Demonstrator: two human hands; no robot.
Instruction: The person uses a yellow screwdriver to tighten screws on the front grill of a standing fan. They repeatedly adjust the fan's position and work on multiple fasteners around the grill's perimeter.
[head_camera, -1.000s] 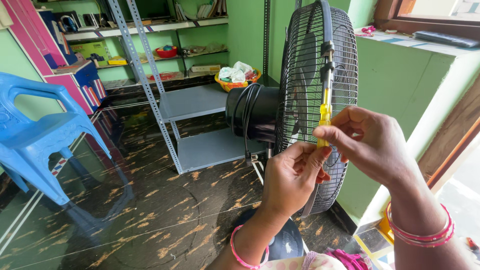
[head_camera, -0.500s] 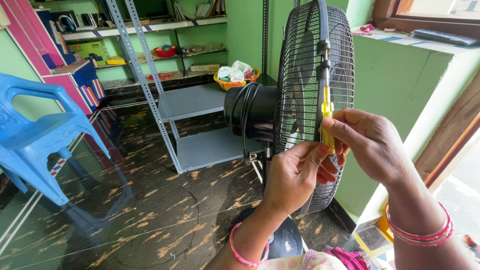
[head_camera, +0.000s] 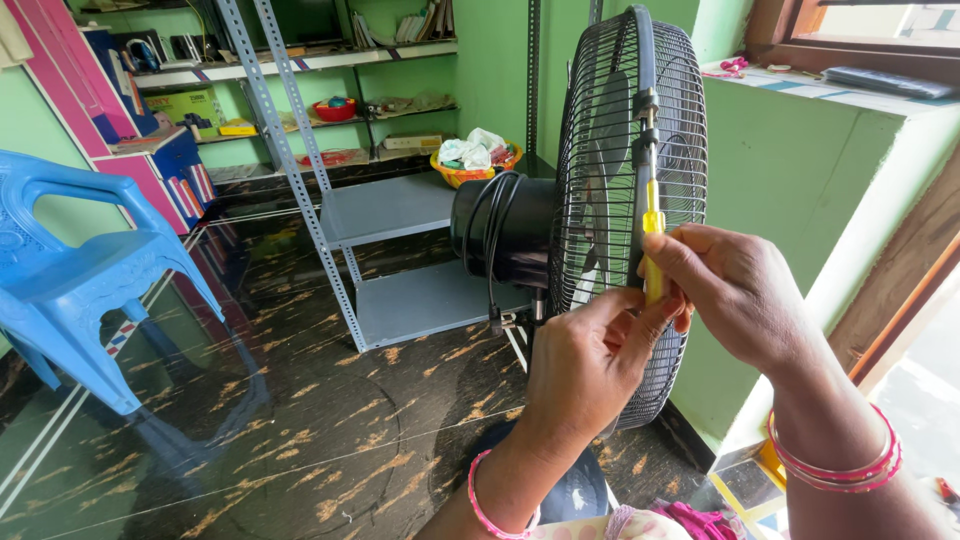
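Both hands close around a slim yellow-handled screwdriver (head_camera: 652, 250): the right hand (head_camera: 740, 295) wraps the smooth plastic handle, the left hand (head_camera: 590, 360) pinches its lower end. Its thin metal shaft rises just above them to a clip on the round black wire-mesh fan (head_camera: 625, 200) guard. A moulded blue plastic chair (head_camera: 80, 270) stands well left.

Pedestal fan (head_camera: 620, 200) at centre right, screwdriver (head_camera: 652, 240) upright against its grille rim, left hand (head_camera: 585, 365) below, right hand (head_camera: 740, 295) beside it, metal shelving rack (head_camera: 390, 215) behind, plastic chair (head_camera: 90, 270) far left, windowsill (head_camera: 840, 90) right.
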